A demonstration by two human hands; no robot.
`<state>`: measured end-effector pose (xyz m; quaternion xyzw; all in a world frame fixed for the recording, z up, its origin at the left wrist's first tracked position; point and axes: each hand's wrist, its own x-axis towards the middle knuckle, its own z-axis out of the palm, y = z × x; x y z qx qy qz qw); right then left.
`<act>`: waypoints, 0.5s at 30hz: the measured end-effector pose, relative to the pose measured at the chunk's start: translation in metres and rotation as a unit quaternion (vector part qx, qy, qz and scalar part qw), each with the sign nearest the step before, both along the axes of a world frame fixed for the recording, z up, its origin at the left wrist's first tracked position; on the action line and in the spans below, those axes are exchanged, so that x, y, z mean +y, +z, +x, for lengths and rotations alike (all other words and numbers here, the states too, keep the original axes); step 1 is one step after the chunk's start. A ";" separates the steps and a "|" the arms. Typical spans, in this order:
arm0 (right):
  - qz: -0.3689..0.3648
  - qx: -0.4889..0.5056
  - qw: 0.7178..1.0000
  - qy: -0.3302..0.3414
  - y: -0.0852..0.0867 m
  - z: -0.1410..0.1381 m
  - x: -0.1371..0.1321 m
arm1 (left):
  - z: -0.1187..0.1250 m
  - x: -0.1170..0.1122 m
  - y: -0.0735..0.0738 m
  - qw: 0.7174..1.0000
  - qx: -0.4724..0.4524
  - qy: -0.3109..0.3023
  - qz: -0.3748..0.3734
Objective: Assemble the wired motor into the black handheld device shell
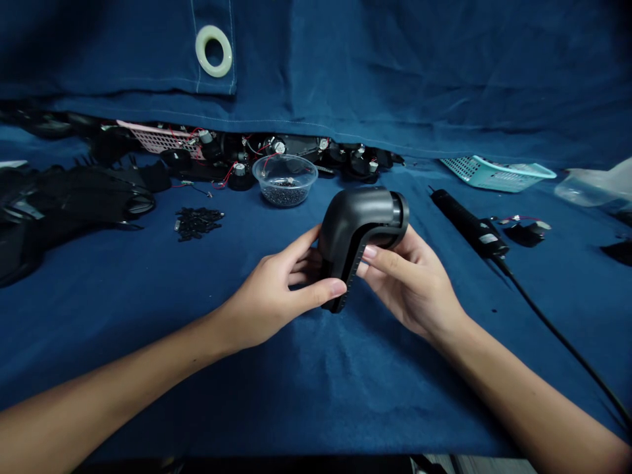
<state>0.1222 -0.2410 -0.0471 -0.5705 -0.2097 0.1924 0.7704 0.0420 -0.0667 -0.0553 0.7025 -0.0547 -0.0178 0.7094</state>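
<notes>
Two hands [274, 289] [419, 283]; one black housing [348, 227]; two baskets [165, 139] [513, 176]; one bowl [305, 179]; one corded tool [464, 220]

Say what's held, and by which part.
One black bent casing: the left hand grips its lower leg, and the right hand holds it beneath the upper, rounded end, thumb at the inner bend.

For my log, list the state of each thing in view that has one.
Bent black plastic housing: held in left hand and right hand.
Clear round plastic tub: lidless, partly filled.
Black cylindrical corded tool: lying down, unheld.
Small slender black pieces: loosely heaped.
Turquoise perforated plastic basket: partly hidden.
Pink perforated plastic basket: partly hidden.
</notes>
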 end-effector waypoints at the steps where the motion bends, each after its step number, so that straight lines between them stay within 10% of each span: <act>1: 0.004 -0.001 1.000 0.002 0.000 -0.001 0.000 | 0.000 0.000 0.000 1.000 0.003 -0.001 -0.003; 15: -0.014 -0.030 0.999 0.031 -0.007 -0.001 0.001 | 0.002 0.002 -0.003 0.999 0.036 -0.025 -0.019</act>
